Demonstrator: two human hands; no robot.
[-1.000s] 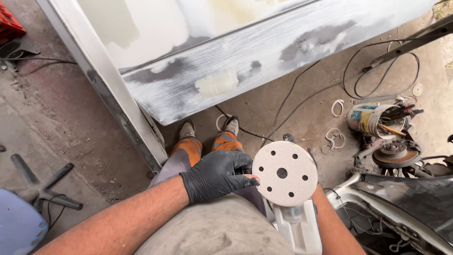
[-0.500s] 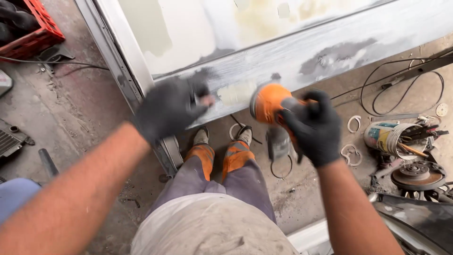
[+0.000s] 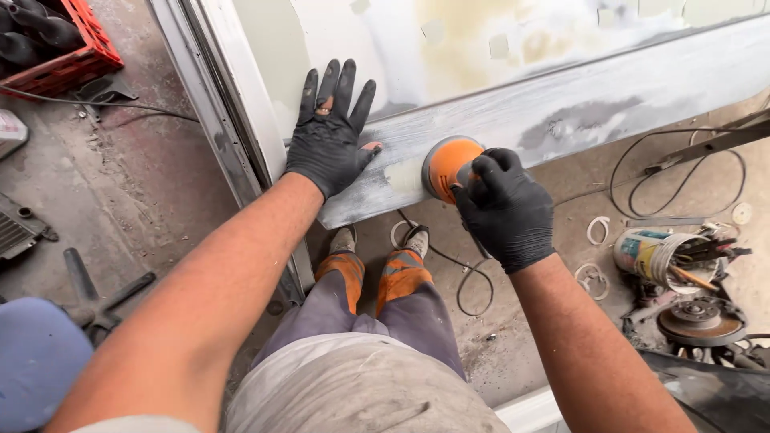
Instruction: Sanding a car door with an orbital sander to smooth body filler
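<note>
Left hand [image 3: 329, 132], in a black glove, lies flat and fully open on the car body panel [image 3: 561, 96], fingers spread and pointing up the panel, thumb out to the right. It grips nothing, palm just pressed on the surface at the edge of the grey sanded band.

Right hand [image 3: 505, 208], also in a black glove, is closed around the orange sander [image 3: 447, 164], fingers curled over the top and back of the housing. The sander sits against the lower grey strip of the panel, just right of the left thumb, near it but not touching. Its pad face is turned to the panel and hidden. A pale filler patch [image 3: 403, 175] shows on the panel just left of the sander.

The panel is tilted away from the person; the upper part is whitish with yellowish filler areas, the lower band is grey with darker bare spots. A grey frame edge [image 3: 216, 136] runs down its left side.

Below the hands: the person's legs in grey trousers with orange knee patches [image 3: 377, 277], shoes on the concrete floor [image 3: 120, 184]. A thin black cable [image 3: 469, 281] loops on the floor under the right wrist; whether it joins the sander cannot be told.

Right side of the floor: a tin can [image 3: 654, 256] stuffed with tools, an angle grinder disc [image 3: 700, 319] beside it, several white tape rings [image 3: 597, 231]. Top left: a red crate [image 3: 72, 56]. Lower left: a blue object [image 3: 36, 361], cut off by the frame edge.
</note>
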